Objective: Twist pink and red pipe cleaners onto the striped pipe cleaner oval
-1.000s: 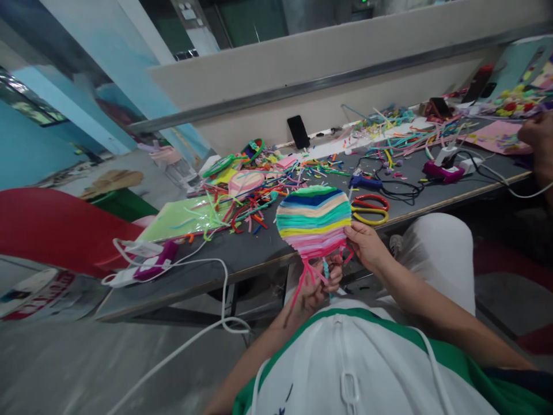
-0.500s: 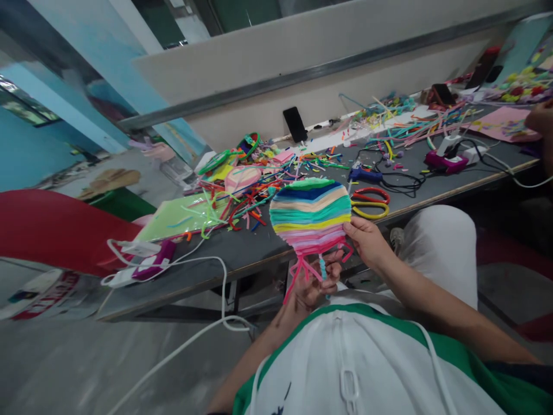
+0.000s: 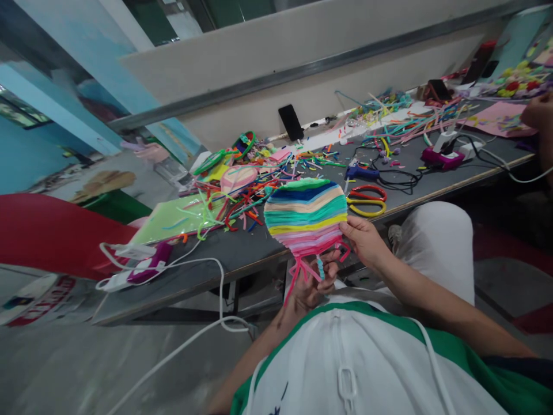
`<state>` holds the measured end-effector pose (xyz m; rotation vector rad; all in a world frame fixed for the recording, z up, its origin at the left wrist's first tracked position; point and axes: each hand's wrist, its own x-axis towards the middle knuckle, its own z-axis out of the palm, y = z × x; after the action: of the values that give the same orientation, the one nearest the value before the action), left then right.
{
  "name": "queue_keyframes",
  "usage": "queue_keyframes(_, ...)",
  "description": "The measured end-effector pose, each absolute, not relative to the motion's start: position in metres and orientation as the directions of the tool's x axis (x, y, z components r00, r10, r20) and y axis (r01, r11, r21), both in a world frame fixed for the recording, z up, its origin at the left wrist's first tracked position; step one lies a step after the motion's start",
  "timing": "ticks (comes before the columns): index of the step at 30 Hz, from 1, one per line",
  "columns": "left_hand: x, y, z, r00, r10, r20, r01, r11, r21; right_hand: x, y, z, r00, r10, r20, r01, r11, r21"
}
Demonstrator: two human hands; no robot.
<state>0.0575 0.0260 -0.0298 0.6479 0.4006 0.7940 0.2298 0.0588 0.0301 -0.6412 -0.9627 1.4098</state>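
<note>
A round, flat piece of striped pipe cleaners [image 3: 306, 210] is held up over the table's front edge. Its bands run from green and navy through cream, teal and yellow to pink. Pink loose ends and a short light-blue twisted stem [image 3: 320, 267] hang from its lower edge. My right hand [image 3: 365, 237] pinches the right edge, thumb in front. Below, my left hand [image 3: 313, 288] is palm up, its fingers curled about the stem and pink ends; these partly hide the fingers.
Red-and-yellow-handled scissors [image 3: 367, 200] and a blue glue gun [image 3: 362, 171] lie right of the piece. Pipe-cleaner scraps [image 3: 250, 196] cover the table behind. A phone [image 3: 291, 122] leans at the wall. A white cable [image 3: 221, 288] hangs off the front edge. Another person's hand [image 3: 538, 112] is far right.
The whole view has shifted slightly, so the piece and table sit a little further left. Both hands keep the same hold on the piece.
</note>
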Motion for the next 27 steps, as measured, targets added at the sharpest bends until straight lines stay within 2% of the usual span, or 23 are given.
queue_keyframes(9, 0.060, 0.025, -0.027, 0.615, 0.780, -0.118, -0.491, 0.496, 0.716, 0.229, 0.060, 0.028, -0.071, 0.988, 0.140, -0.533, 0.080, -0.842)
queue_keyframes(22, 0.065, 0.026, -0.019, 0.605, 0.780, -0.159, -0.510, 0.533, 0.675, 0.221, 0.059, 0.027, 0.013, 0.991, 0.132, -0.563, 0.116, -0.818)
queue_keyframes(27, 0.064, 0.026, -0.025, 0.589, 0.800, -0.115, -0.550, 0.501, 0.669, 0.222, 0.059, 0.026, 0.027, 0.988, 0.151, -0.524, 0.143, -0.840)
